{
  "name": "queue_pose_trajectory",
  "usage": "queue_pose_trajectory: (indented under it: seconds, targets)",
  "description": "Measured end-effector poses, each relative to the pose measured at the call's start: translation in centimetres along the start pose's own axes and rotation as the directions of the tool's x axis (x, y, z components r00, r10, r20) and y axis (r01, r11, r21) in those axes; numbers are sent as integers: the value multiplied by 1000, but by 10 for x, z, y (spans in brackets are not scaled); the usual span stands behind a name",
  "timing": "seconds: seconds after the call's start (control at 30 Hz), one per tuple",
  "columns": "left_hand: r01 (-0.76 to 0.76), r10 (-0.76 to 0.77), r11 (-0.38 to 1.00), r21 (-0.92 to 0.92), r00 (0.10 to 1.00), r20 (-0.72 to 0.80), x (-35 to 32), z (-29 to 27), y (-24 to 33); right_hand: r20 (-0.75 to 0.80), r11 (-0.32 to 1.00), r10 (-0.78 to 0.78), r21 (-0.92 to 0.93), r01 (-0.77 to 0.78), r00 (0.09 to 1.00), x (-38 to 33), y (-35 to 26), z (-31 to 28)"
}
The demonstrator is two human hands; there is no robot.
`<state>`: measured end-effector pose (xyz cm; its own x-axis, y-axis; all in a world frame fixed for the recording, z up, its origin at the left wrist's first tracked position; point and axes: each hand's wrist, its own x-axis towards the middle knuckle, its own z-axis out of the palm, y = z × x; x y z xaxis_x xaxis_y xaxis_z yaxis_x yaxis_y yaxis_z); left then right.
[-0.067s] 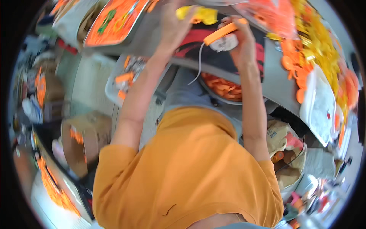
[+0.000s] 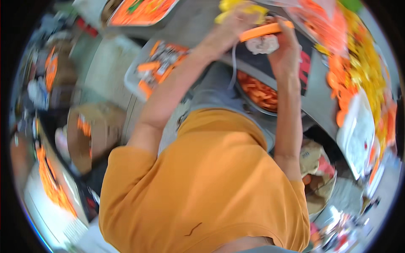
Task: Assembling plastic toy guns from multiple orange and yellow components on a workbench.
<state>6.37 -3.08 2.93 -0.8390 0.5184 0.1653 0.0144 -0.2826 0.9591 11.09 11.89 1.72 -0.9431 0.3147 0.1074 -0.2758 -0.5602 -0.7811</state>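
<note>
Right hand [image 2: 287, 47]: fingers clamped on an orange bar [image 2: 263, 31] — white piece [image 2: 262, 44] just below it — above the dark mat [image 2: 252, 61]. Left hand [image 2: 240, 22]: at the bar's left end, near yellow material [image 2: 229, 6]; blurred, finger closure cannot be determined. Plastic bin [image 2: 131, 80] at left.

A grey table [image 2: 318, 105] bears a black-and-red mat [image 2: 253, 63], orange pieces [image 2: 336, 82], yellow pieces [image 2: 362, 63] and a white tray [image 2: 348, 137].
</note>
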Motion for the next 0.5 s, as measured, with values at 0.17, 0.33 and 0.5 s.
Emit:
queue_pose_trajectory:
  seconds: [0.17,0.33,0.5]
  targets:
    - [-89,92,996,25,985,-146,-103,-9,-14,170,971,151,-211,-114,974,-66,39,64]
    - [122,-244,961,-249,800,-548,-218,-58,-30,489,623,353,-759,189,798,-115,84,81]
    - [-22,-429,883,-468,366,-826,-365,-141,-123,572,669,349,-707,231,743,-112,57,94]
